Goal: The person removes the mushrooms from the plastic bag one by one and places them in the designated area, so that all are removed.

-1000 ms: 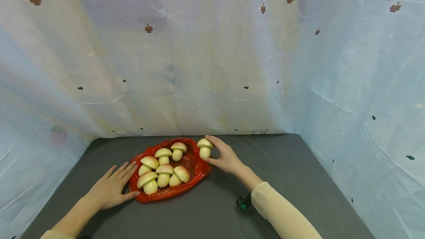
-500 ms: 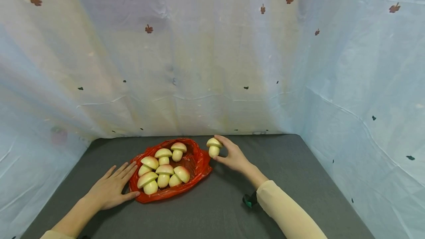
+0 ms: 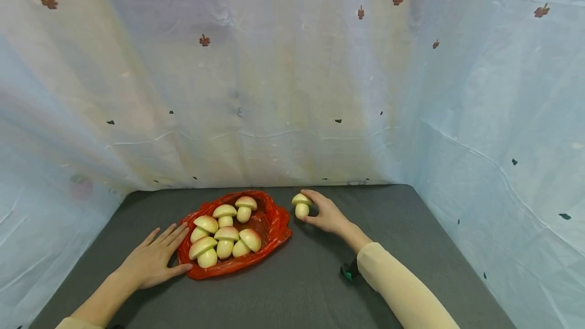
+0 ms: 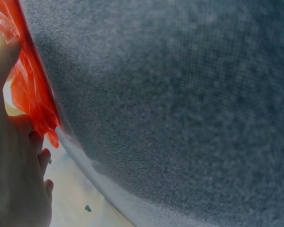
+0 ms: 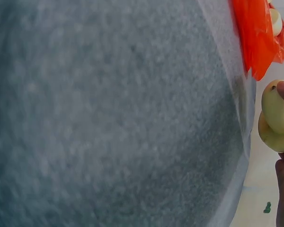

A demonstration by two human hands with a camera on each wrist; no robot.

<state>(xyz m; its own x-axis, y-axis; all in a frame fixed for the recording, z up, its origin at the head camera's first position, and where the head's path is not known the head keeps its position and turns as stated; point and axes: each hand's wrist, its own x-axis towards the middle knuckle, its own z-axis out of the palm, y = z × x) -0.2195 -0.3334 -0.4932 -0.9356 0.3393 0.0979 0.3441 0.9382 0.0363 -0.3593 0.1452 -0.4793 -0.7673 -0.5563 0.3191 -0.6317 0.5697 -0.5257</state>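
Observation:
My right hand (image 3: pixel 326 215) pinches a toy mushroom (image 3: pixel 301 206) between thumb and fingers, just to the right of a red plastic bag (image 3: pixel 237 266). In the right wrist view the same mushroom (image 5: pixel 278 111) shows at the right edge, with a thumb on its stem. Several more pale mushrooms with pinkish caps (image 3: pixel 226 234) lie inside the bag, whose mouth is spread wide. My left hand (image 3: pixel 153 260) lies with straight, spread fingers against the bag's left rim. The left wrist view catches only part of that hand (image 4: pixel 19 170) beside the red plastic.
A dark grey cloth-covered table (image 3: pixel 274 303) extends around the bag and both hands. A pale plastic curtain (image 3: pixel 292 90) printed with small leaves hangs behind the table and along its sides. A dark band with a green patch (image 3: pixel 349 269) sits at the right wrist.
My right hand has carried the mushroom rightward, away from the bag's right rim, and slightly lower in the last half second. The left hand and the mushrooms in the bag have stayed put.

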